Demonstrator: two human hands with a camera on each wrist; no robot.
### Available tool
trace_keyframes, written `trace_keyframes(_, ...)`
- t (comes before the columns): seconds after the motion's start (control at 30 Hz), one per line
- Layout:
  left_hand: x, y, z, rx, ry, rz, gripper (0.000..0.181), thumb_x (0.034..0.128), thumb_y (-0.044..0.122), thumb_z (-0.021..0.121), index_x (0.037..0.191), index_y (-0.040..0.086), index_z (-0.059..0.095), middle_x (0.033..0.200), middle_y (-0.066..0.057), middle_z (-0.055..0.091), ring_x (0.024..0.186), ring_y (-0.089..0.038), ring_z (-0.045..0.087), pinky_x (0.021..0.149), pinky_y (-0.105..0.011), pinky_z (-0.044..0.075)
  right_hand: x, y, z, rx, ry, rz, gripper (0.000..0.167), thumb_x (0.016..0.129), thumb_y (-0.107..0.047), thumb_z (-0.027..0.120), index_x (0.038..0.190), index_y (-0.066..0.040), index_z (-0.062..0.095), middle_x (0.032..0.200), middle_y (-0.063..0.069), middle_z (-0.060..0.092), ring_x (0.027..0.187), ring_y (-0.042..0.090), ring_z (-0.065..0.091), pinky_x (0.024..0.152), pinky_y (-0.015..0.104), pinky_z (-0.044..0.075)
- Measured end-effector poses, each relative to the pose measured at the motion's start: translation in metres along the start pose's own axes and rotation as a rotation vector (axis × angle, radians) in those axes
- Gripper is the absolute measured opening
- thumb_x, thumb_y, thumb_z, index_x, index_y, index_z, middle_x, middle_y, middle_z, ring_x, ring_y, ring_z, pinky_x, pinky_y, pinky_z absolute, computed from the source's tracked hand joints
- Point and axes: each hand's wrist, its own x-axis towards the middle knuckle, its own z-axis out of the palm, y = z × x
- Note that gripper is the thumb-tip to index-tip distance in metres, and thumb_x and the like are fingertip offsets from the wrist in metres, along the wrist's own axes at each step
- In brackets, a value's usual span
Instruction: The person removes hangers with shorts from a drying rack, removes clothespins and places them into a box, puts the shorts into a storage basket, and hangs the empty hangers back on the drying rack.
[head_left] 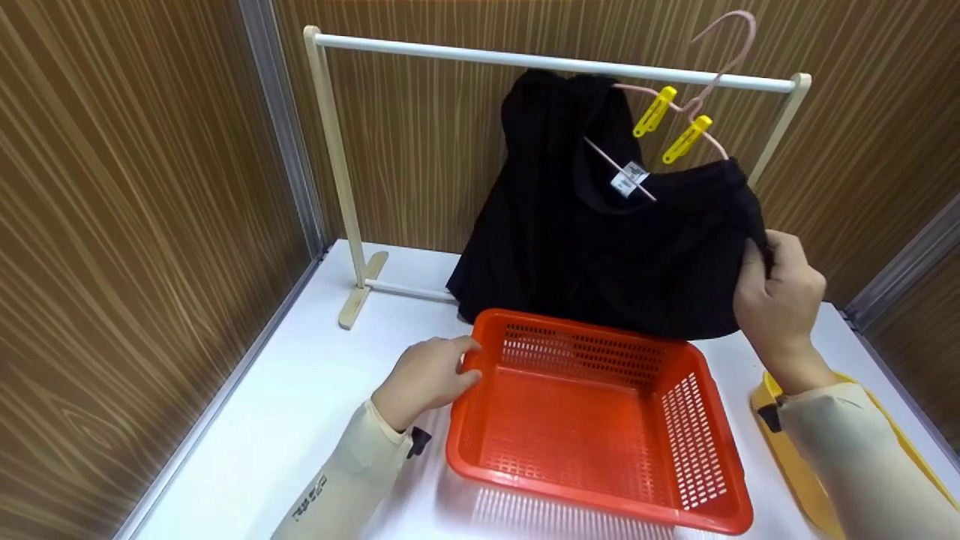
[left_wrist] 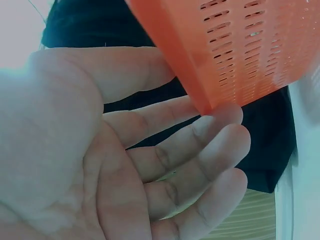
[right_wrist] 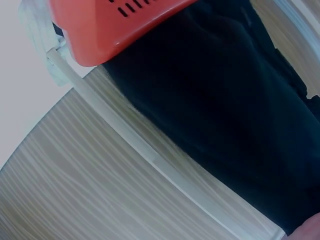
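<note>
Black garments (head_left: 660, 255) hang on the rack, with a pink hanger (head_left: 739, 56) and two yellow clips (head_left: 686, 139) at their top. My right hand (head_left: 784, 300) pinches the dark cloth at its right side; in the right wrist view only a bit of that hand (right_wrist: 306, 231) shows beside the cloth (right_wrist: 225, 105). My left hand (head_left: 429, 379) is at the left rim of the red basket (head_left: 577, 495), fingers loosely bent and touching it. In the left wrist view, the left hand's fingers (left_wrist: 200, 160) lie against the basket corner (left_wrist: 195, 75).
The rack's white bar (head_left: 480, 56) runs above the cloth on wooden posts (head_left: 337, 157). A yellow container (head_left: 806, 480) stands at the right, partly under my right forearm. Wood-patterned panels (head_left: 135, 187) enclose the white table (head_left: 300, 390).
</note>
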Motion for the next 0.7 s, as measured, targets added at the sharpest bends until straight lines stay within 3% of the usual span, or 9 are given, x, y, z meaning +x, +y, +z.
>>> trace_keyframes(0.07, 0.006, -0.003, 0.002, 0.013, 0.010, -0.015, 0.038, 0.0974, 0.028, 0.071, 0.132, 0.011, 0.068, 0.093, -0.003, 0.072, 0.074, -0.018, 0.060, 0.073, -0.040, 0.052, 0.001, 0.002, 0.002, 0.031, 0.003, 0.001, 0.019, 0.099, -0.009, 0.065, 0.098, 0.009, 0.069, 0.091, 0.014, 0.073, 0.087, -0.014, 0.058, 0.080, 0.007, 0.039)
trace_keyframes(0.27, 0.006, -0.003, 0.002, 0.025, 0.043, -0.023, 0.035, 0.0962, 0.027, 0.069, 0.128, 0.012, 0.070, 0.106, -0.005, 0.076, 0.081, -0.020, 0.064, 0.077, -0.041, 0.054, -0.001, -0.012, -0.020, 0.112, 0.033, 0.005, 0.021, 0.097, -0.006, 0.065, 0.095, 0.015, 0.068, 0.094, -0.022, 0.062, 0.085, -0.010, 0.061, 0.079, 0.011, 0.043)
trace_keyframes(0.43, 0.006, -0.004, 0.003, 0.031, 0.066, -0.005, 0.035, 0.0944, 0.025, 0.069, 0.126, 0.011, 0.071, 0.102, -0.006, 0.076, 0.077, -0.021, 0.063, 0.073, -0.041, 0.053, -0.009, -0.038, -0.039, 0.157, 0.076, -0.014, 0.020, 0.094, -0.001, 0.064, 0.091, 0.018, 0.066, 0.090, -0.013, 0.066, 0.083, -0.009, 0.061, 0.079, 0.011, 0.043)
trace_keyframes(0.7, 0.004, -0.009, 0.003, 0.032, 0.083, 0.019, 0.033, 0.0923, 0.024, 0.069, 0.122, 0.012, 0.072, 0.098, -0.006, 0.076, 0.075, -0.021, 0.062, 0.072, -0.042, 0.052, -0.026, -0.061, -0.059, 0.213, 0.123, -0.106, 0.020, 0.090, 0.001, 0.061, 0.083, 0.020, 0.062, 0.074, 0.021, 0.063, 0.079, -0.011, 0.058, 0.077, 0.008, 0.043)
